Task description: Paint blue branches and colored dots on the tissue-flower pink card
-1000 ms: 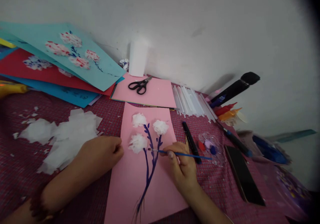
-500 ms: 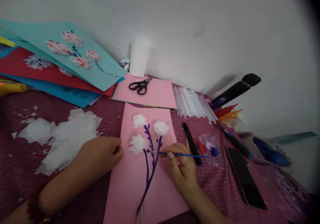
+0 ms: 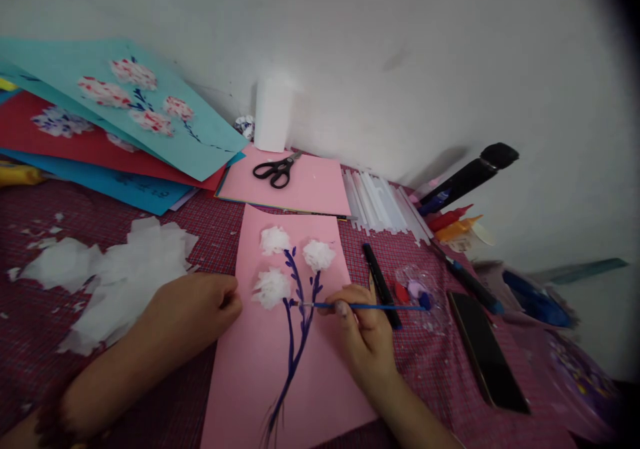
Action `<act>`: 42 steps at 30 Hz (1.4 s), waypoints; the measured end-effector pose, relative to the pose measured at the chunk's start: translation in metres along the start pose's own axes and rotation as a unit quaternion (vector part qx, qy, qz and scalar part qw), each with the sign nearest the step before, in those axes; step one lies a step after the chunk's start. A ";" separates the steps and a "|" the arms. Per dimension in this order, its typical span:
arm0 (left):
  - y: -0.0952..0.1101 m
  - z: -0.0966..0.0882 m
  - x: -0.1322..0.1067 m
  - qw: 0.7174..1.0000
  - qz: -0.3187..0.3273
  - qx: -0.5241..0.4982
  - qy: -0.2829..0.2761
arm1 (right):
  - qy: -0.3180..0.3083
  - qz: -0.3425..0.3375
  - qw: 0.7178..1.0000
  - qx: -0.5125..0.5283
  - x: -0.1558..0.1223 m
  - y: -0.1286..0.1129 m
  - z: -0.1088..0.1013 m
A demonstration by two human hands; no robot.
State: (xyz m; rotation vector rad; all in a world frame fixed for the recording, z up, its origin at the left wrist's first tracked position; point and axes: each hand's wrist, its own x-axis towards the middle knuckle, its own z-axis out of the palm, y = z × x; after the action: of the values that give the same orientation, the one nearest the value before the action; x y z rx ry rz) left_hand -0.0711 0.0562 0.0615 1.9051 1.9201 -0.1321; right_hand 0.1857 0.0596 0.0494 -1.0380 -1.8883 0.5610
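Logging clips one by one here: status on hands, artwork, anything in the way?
Left hand curled at left edge of pink sheet. Right hand gripping blue paintbrush, tip by the purple stems. Nothing blocking the tip.

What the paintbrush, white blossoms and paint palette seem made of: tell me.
Paintbrush: smooth, even blue handle, painted wood or plastic, unclear which; the greyish collar suggests metal. White blossoms: probably tissue paper, matte, given the thin, ruffled edges. Paint palette: apparently clear, shiny plastic, since the tablecloth shows through and highlights catch its rims.
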 end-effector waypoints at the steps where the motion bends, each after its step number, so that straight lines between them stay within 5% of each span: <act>1: 0.000 0.000 0.000 1.000 0.000 0.001 -0.001 | -0.005 -0.004 1.000 -0.005 -0.001 -0.001 -0.001; 16: -0.001 -0.001 -0.001 1.000 0.001 0.000 0.002 | -0.032 -0.054 0.998 -0.022 -0.002 -0.008 -0.003; 42: 0.002 -0.004 -0.003 1.000 0.010 -0.010 0.012 | -0.046 -0.009 0.999 0.026 -0.006 -0.006 -0.002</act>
State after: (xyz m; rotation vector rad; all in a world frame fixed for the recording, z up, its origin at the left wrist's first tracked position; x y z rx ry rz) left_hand -0.0704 0.0553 0.0667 1.9215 1.9102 -0.0843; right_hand 0.1863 0.0510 0.0516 -0.9751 -1.9505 0.6550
